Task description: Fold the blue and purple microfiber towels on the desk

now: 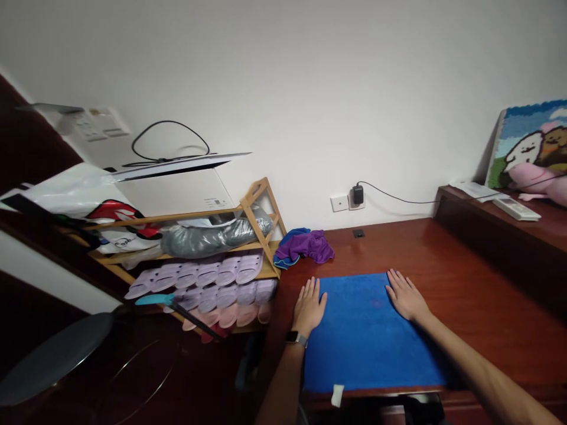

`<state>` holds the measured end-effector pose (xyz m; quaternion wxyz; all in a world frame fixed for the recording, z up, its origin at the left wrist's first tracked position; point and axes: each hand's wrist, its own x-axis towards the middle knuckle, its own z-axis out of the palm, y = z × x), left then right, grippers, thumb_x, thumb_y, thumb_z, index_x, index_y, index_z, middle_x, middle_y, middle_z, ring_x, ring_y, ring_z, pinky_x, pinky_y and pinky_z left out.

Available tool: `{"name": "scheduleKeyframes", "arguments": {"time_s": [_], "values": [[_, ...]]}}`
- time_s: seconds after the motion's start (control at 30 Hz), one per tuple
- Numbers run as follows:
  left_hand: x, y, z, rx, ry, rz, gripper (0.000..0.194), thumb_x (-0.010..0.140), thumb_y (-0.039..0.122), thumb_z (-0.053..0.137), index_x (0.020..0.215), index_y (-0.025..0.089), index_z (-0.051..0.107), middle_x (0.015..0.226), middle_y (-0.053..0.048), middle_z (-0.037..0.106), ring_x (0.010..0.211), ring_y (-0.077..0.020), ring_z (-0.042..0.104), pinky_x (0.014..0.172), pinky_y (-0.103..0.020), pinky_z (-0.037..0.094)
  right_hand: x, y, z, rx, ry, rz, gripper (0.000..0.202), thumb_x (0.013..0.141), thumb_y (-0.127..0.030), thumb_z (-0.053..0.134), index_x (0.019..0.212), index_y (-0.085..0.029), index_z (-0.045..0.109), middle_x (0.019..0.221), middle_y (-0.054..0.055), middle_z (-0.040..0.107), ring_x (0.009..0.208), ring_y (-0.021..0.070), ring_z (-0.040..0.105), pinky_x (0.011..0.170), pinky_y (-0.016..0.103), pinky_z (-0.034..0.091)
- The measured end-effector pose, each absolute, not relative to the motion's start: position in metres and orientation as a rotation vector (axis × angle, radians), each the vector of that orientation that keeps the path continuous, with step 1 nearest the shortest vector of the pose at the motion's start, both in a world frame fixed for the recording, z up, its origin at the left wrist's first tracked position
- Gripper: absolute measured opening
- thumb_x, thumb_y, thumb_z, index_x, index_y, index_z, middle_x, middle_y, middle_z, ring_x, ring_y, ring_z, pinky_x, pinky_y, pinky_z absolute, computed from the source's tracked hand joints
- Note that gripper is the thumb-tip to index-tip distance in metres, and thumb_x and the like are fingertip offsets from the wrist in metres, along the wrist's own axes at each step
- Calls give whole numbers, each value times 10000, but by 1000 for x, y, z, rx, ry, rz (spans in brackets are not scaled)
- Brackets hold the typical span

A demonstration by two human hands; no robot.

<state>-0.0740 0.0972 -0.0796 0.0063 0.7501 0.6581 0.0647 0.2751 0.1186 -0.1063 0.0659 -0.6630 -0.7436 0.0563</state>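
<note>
Item 1: blue cloth [363, 336], spread flat on the brown desk [469, 265], between my forearms. Looks soft, thin and light; should fold limply, not break, and probably slide easily on smooth wood. White tag [337, 395] at its 7 o'clock. Best hold, I judge: far corners, 11 and 1 o'clock, pinched.
Item 2: my left hand [309, 308], palm down, thumb spread, at the cloth's 10 o'clock edge; grasping nothing.
Item 3: my right hand [406, 296], flat, fingers extended, towards 2 o'clock; grasping nothing.
Item 4: purple cloth [316, 245], crumpled, 11 o'clock beyond.
</note>
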Motion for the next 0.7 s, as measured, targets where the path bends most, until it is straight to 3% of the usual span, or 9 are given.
{"name": "scheduleKeyframes", "arguments": {"time_s": [0.2,0.53,0.7], "values": [[-67,96,-87,2342,2091,303,624,1079,434,315,1625,134,359,1695,-128,325,1582,-251,267,1296,-451,248,277,120,-98,-2083,-2301,165,695,1059,-465,178,1669,-138,241,1732,34,220,1607,246,168,1307,468,150],[-70,97,-81,2398,2103,289,590,1057,361,339,1603,145,402,1659,-138,395,1547,-260,359,1275,-473,282,286,120,-105,-2033,-2225,172,697,1064,-481,169,1671,-146,241,1729,46,231,1605,239,179,1308,458,157],[-6,101,-64,2510,1988,331,586,1067,331,297,1604,120,394,1659,-134,402,1557,-245,338,1292,-450,252,285,120,-104,-2005,-2203,203,698,1067,-493,170,1669,-150,252,1729,49,238,1606,238,179,1309,463,148]]}}
